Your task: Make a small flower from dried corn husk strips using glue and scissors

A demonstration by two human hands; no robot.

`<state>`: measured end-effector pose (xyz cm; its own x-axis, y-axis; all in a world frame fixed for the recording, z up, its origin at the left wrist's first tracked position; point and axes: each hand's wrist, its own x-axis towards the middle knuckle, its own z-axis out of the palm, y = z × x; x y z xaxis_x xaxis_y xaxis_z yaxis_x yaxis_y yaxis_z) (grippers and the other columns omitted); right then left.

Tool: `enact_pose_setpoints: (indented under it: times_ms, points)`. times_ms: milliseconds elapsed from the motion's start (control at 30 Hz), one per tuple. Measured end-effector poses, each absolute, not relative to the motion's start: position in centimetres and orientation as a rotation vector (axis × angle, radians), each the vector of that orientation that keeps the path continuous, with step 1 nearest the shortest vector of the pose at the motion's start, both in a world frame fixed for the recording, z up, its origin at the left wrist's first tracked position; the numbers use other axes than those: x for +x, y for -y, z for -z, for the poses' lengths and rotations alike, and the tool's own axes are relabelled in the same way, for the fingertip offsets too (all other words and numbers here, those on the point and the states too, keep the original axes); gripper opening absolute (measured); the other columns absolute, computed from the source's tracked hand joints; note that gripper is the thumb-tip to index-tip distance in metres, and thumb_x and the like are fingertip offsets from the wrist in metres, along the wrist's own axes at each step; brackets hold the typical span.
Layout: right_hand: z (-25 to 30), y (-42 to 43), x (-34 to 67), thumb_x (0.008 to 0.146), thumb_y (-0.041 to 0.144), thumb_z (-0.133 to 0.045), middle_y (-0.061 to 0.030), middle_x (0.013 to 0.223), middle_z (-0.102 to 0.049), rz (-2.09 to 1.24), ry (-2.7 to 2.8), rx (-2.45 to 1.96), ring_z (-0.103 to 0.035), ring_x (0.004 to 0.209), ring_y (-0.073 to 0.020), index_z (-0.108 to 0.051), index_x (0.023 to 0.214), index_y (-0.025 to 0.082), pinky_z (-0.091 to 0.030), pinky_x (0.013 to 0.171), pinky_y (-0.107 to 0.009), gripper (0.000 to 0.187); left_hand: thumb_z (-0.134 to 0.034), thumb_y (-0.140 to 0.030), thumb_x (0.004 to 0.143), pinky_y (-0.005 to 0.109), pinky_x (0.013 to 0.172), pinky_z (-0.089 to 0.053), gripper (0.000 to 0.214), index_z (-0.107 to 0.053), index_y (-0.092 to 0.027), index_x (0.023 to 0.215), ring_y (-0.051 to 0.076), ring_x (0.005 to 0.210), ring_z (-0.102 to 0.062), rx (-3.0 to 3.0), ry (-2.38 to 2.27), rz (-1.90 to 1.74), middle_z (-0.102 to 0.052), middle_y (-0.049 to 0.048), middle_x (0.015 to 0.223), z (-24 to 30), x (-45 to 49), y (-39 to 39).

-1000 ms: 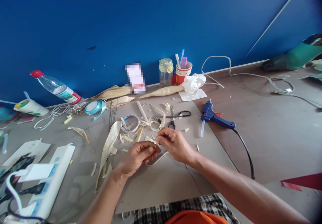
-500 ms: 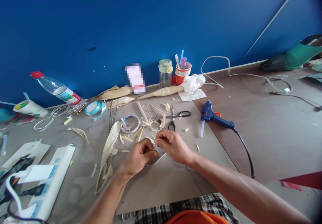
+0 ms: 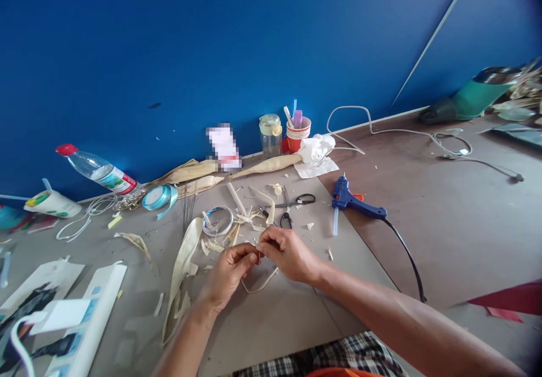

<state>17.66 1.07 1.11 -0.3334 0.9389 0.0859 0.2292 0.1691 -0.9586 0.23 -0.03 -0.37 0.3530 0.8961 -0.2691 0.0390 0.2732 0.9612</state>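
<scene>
My left hand (image 3: 232, 271) and my right hand (image 3: 290, 254) meet over the table, both closed with thumbs and fingertips pinched. Between and below them curves a thin pale strand (image 3: 259, 290), looking like a narrow strip or cord of dried corn husk. Its ends are hidden in my fingers. Just beyond the hands lie husk scraps (image 3: 214, 246), black-handled scissors (image 3: 305, 199) with a second black-handled tool (image 3: 286, 219), and a roll of tape (image 3: 217, 221). A long dried corn husk (image 3: 185, 255) rests to the left of my left hand.
A blue glue gun (image 3: 358, 199) with a black cable lies at right. Along the blue wall stand a paper cup (image 3: 298, 137), a lidded jar (image 3: 270, 134) and a tilted bottle (image 3: 101, 174). A ribbon roll (image 3: 154, 197) lies near it. A power strip (image 3: 95, 315) occupies the left front.
My view has tilted slightly upward and turned right. The hands have drawn closer, left fingertips now against the right ones. More of the strand's loop shows below them.
</scene>
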Motion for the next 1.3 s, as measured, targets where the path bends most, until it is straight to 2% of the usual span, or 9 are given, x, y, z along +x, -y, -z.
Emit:
enact_pose_setpoints:
  times_ms: [267,433,633,767,900,967,1033,1100,1300]
  points:
    - [-0.7,-1.1,17.4,0.079,0.018,-0.05,0.0018,0.063,-0.058,-1.131,1.772,-1.117,-0.049,0.059,-0.0088,-0.057,0.069,0.016,-0.035,0.055,-0.019,0.012,-0.069,-0.034,0.069,0.021,0.048,-0.021,0.023,-0.061,-0.013,0.067,0.006,0.052,-0.03,1.026,-1.078,-0.736,-0.044,-0.003,0.057,0.4,0.6,-0.1]
    - [-1.0,-1.2,17.4,0.076,0.017,-0.052,0.0032,0.06,-0.052,-1.151,1.77,-1.132,-0.044,0.056,-0.0081,-0.059,0.069,0.015,-0.032,0.051,-0.019,0.01,-0.067,-0.036,0.07,0.021,0.05,-0.021,0.025,-0.053,-0.015,0.066,0.008,0.052,-0.026,1.117,-1.106,-0.728,-0.036,-0.0059,0.054,-0.2,0.9,0.0]
    - [-1.0,-1.1,17.3,0.076,0.018,-0.052,0.0037,0.057,-0.048,-1.205,1.74,-1.115,-0.041,0.054,-0.0074,-0.058,0.067,0.015,-0.03,0.049,-0.018,0.011,-0.061,-0.029,0.073,0.023,0.06,-0.031,0.015,-0.053,-0.017,0.067,0.011,0.063,-0.037,1.319,-1.133,-0.79,-0.044,-0.0026,0.065,-1.1,1.3,0.0]
    - [-1.0,-1.4,17.7,0.079,0.023,-0.05,0.0035,0.059,-0.048,-1.23,1.638,-1.103,-0.041,0.054,-0.0077,-0.057,0.071,0.015,-0.032,0.049,-0.018,0.014,-0.057,-0.022,0.074,0.022,0.057,-0.028,0.016,-0.048,-0.017,0.061,0.011,0.061,-0.034,1.359,-1.145,-0.815,-0.039,-0.0032,0.062,-0.8,1.0,-0.1]
    - [-1.2,-3.0,19.3,0.084,0.028,-0.044,0.0003,0.067,-0.054,-0.995,1.585,-1.255,-0.047,0.06,-0.0109,-0.057,0.082,0.015,-0.036,0.055,-0.021,0.018,-0.056,-0.022,0.075,0.022,0.055,-0.026,0.017,-0.046,-0.017,0.062,0.01,0.059,-0.031,1.278,-1.117,-0.853,-0.039,-0.0035,0.065,-0.2,0.6,-0.3]
    - [-1.4,-3.9,20.5,0.082,0.027,-0.047,-0.0051,0.085,-0.058,-0.747,1.656,-1.399,-0.052,0.071,-0.0145,-0.056,0.096,0.015,-0.04,0.065,-0.025,0.02,-0.056,-0.024,0.076,0.022,0.054,-0.025,0.018,-0.046,-0.017,0.063,0.009,0.057,-0.03,1.22,-1.11,-0.87,-0.039,-0.0039,0.065,-0.1,0.4,-0.3]
    - [-1.5,-4.6,21.6,0.079,0.026,-0.051,-0.0125,0.108,-0.054,-0.516,1.828,-1.542,-0.052,0.09,-0.0206,-0.049,0.115,0.014,-0.04,0.077,-0.031,0.038,-0.057,-0.026,0.075,0.022,0.054,-0.025,0.019,-0.046,-0.017,0.063,0.008,0.056,-0.03,1.168,-1.092,-0.882,-0.039,-0.0043,0.064,-0.1,0.3,-0.3]
    - [-1.8,-5.1,22.7,0.079,0.031,-0.052,-0.015,0.118,-0.05,-0.376,2.017,-1.709,-0.047,0.105,-0.0263,-0.043,0.125,0.015,-0.035,0.086,-0.036,0.049,-0.058,-0.027,0.073,0.022,0.054,-0.025,0.02,-0.045,-0.017,0.062,0.008,0.055,-0.03,1.128,-1.077,-0.889,-0.038,-0.0046,0.064,-0.2,0.3,-0.3]
    - [-2.4,-5.5,24.5,0.077,0.044,-0.053,-0.0163,0.107,-0.058,-0.272,2.34,-2.001,-0.045,0.107,-0.0325,-0.052,0.116,0.015,-0.032,0.084,-0.039,0.048,-0.057,-0.028,0.072,0.022,0.053,-0.024,0.022,-0.043,-0.017,0.06,0.007,0.053,-0.029,1.127,-1.039,-0.91,-0.035,-0.0058,0.058,-0.7,0.4,-0.2]
